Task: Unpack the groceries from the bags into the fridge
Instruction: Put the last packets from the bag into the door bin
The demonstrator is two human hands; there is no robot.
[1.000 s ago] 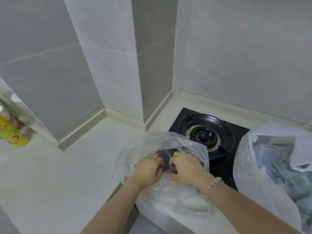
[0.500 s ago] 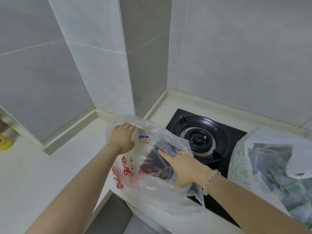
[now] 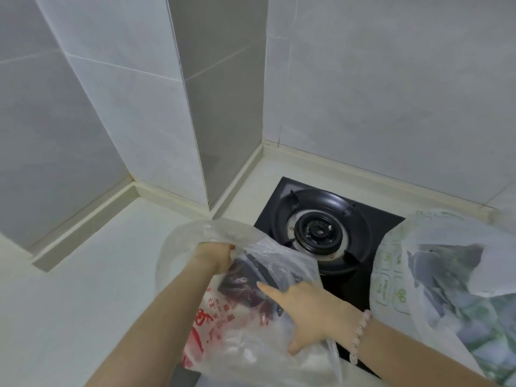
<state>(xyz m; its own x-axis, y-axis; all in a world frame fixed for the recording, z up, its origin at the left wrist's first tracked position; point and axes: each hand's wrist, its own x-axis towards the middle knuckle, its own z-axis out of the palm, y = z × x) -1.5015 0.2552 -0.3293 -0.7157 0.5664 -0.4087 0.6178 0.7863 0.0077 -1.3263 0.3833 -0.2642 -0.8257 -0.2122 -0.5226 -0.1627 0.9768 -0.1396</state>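
A clear plastic bag (image 3: 192,233) with red print sits at the counter's front edge, beside the stove. Inside it lies a dark tray of red meat (image 3: 240,286) under film. My left hand (image 3: 213,254) reaches into the bag's mouth, fingers curled on the tray's far end; the bag film veils the grip. My right hand (image 3: 304,311) presses the bag's right side from outside, fingers spread against the tray. A second white bag (image 3: 391,275) with green print, full of wrapped groceries, stands at the right.
A black gas hob (image 3: 318,233) with one burner lies just behind the bags. Tiled walls and a jutting tiled column close off the back. The pale countertop (image 3: 97,275) stretches to the left. The fridge is out of view.
My left hand has moved from the bag's outer rim down into its mouth onto the meat tray. The right hand stays on the bag's side. The view shifted slightly.
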